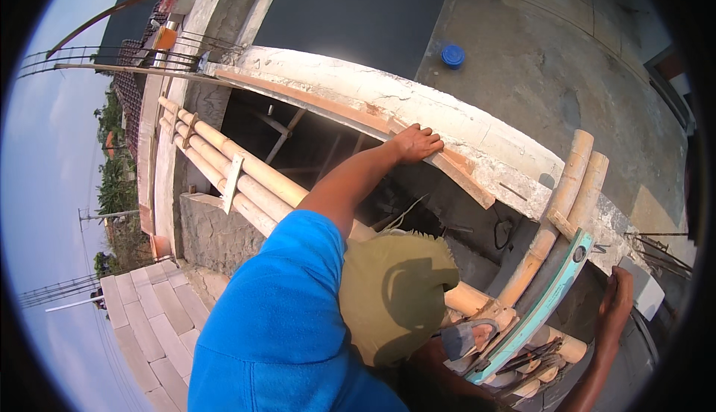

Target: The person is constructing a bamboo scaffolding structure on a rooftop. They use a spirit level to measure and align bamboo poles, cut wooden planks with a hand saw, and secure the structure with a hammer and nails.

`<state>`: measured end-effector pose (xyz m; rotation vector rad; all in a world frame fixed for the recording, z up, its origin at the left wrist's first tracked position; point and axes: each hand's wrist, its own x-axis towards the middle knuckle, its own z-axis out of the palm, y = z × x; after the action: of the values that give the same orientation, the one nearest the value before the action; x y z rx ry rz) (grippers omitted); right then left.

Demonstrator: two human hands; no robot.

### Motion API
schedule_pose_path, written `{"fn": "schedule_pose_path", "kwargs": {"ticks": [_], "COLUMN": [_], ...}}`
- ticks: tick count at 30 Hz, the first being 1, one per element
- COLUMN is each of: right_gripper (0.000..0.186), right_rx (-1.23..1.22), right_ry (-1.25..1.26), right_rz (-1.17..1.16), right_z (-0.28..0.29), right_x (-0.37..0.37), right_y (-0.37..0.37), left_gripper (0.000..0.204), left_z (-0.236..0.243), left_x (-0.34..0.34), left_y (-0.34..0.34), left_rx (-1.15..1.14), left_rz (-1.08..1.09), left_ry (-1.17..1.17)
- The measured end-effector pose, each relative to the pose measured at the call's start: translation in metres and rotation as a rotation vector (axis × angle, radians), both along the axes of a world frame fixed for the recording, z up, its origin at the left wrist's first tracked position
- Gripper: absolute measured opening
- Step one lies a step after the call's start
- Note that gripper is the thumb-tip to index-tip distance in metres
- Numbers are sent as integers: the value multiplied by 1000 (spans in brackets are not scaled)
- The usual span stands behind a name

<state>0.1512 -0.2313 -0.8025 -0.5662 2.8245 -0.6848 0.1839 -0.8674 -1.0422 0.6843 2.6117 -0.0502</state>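
Blue tub [453,55]: round, on the concrete floor [514,84]; contents cannot be made out.
Orange container [165,38]: upper left; inside hidden.
Right hand [616,300]: fingers slightly bent at the pale block's edge; whether they grip it, I cannot tell.
Left hand: out of view.
Pale block [646,291]: immediately right of the right hand.
Turquoise bar [538,309]: left of that hand, apart.
Co-worker's hand [418,143]: laid over a wooden board [464,178].
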Motion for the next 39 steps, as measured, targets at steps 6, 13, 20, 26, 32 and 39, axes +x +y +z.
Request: {"fn": "schedule_pose_path", "kwargs": {"ticks": [6,13,20,26,32,39], "right_gripper": [34,29,30,32,33,31], "right_rx": [-5,10,7,11,-30,-69], "right_ry": [-20,-35,-29,-48,-39,-65], "right_rz": [79,57,44,47,46,91], "right_z": [-1,24,30,22,27,31], "right_x": [12,6,17,20,15,11], "right_y": [-11,-47,-60,-70,-80,-90], "left_gripper": [30,35,50,52,55,55], "left_z": [4,-4,0,6,14,-12], "left_x": [-1,-13,-16,-3,30,58], "left_y": [-20,-56,-60,-54,-20,31], "left_rx": [-21,-17,75,81,259,337], "left_rz": [35,156,146,173,254,280], "left_ry": [45,55,-28,0,77,159]}}
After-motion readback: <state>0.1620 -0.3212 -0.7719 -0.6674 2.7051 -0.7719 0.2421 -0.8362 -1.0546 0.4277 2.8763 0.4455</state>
